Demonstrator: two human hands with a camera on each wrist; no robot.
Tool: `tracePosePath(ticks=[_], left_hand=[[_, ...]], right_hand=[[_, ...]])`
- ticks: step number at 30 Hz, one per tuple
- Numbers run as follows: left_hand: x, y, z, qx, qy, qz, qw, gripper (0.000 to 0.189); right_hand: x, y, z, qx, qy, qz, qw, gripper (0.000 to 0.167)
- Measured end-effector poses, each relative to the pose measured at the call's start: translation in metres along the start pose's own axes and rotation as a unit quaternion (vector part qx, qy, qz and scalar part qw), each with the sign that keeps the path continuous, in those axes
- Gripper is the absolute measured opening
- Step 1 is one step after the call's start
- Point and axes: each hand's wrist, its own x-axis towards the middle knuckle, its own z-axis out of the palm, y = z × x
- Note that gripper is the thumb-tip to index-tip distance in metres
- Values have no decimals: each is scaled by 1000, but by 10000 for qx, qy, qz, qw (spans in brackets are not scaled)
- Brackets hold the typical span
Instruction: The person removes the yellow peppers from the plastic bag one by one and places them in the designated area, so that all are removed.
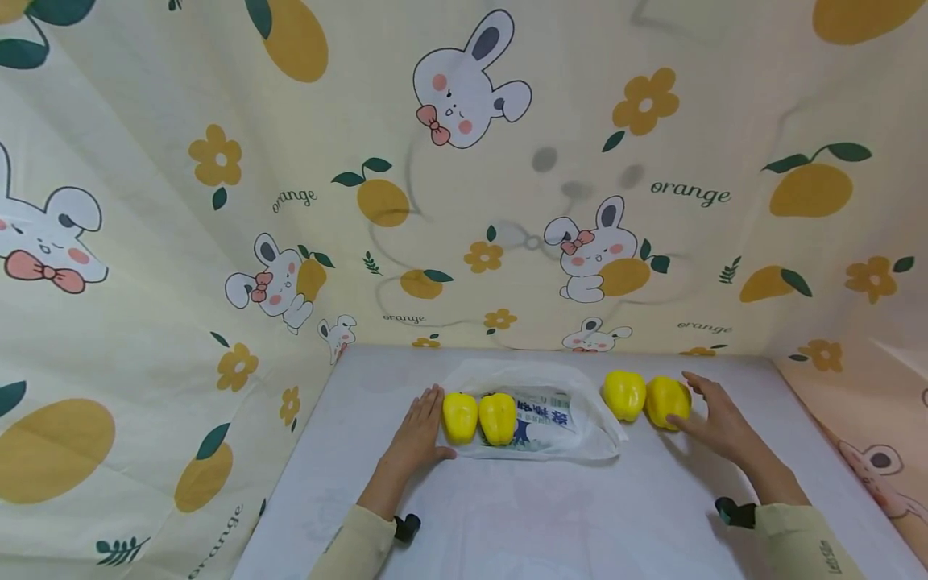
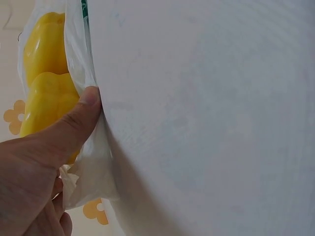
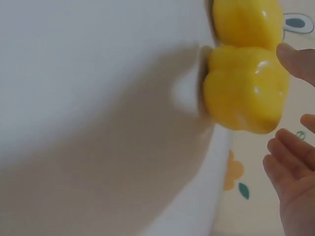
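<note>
Two yellow bell peppers point(image 1: 460, 417) stand side by side on the left part of a white plastic bag point(image 1: 590, 439) with blue and green print. My left hand point(image 1: 416, 431) lies at the bag's left end, fingers straight beside the outer pepper. In the left wrist view its thumb point(image 2: 74, 120) touches the bag's edge. Right of the bag are two more yellow bell peppers, an inner one point(image 1: 624, 395) and an outer one point(image 1: 668, 403), close together. Around the outer one's right side, my right hand point(image 1: 714, 423) spreads its thumb and fingers; the right wrist view shows the fingers apart from it.
Everything lies on a white tabletop point(image 1: 522, 515). Behind the table and along its sides hangs cream cloth point(image 1: 449, 193) printed with rabbits, oranges and flowers. A small black device point(image 1: 408, 528) sits at the left wrist, and another black device point(image 1: 735, 512) at the right.
</note>
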Motion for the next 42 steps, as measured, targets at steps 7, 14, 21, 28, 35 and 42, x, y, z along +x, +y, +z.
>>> tracePosePath(ticks=[7, 14, 21, 28, 35, 42], left_hand=[[0, 1, -1, 27, -26, 8, 10000, 120], [0, 1, -1, 50, -27, -8, 10000, 121], [0, 2, -2, 77, -74, -33, 9999, 121], [2, 1, -2, 55, -93, -26, 9999, 121], [2, 0, 1, 51, -77, -67, 9999, 121], [2, 1, 1, 96, -73, -72, 9999, 121]], right_hand=[[0, -20, 0, 10, 92, -168, 9998, 100], [0, -42, 4, 101, 56, -458, 9989, 94], [-3, -60, 8, 72, 209, -853, 9961, 91], [-4, -75, 18, 242, 90, -882, 9958, 91], [-4, -90, 34, 311, 59, -1062, 9938, 90], [-5, -102, 48, 348, -56, -1190, 9923, 88]])
